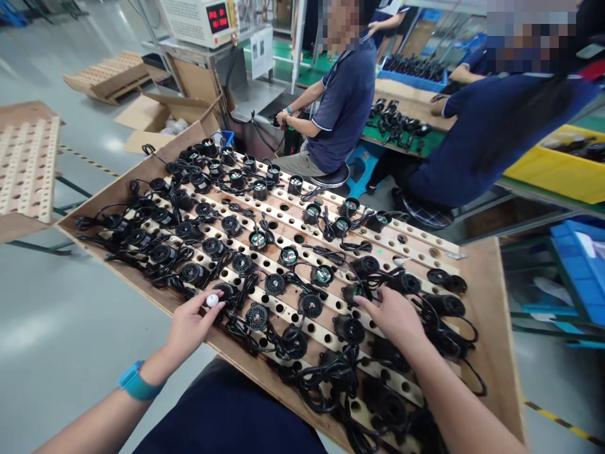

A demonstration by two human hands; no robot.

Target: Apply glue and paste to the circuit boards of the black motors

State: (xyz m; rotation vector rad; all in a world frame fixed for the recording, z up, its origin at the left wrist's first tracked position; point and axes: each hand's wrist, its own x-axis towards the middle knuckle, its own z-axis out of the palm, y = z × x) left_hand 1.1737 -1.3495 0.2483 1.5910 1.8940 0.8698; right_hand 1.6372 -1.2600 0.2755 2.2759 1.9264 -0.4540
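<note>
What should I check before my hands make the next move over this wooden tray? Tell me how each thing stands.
1. White piece secure in the left hand: ok, pinched between thumb and fingers.
2. Right hand has a firm grip on the black housing at its fingertips: cannot tell.
3. All units showing the same face: not ok, some show green boards, others black vented tops.
4. Cords clear of the units: not ok, they lie looped among them.
5. Nearest seated co-worker's hands clear of the wooden tray: ok, they are beyond it.
</note>
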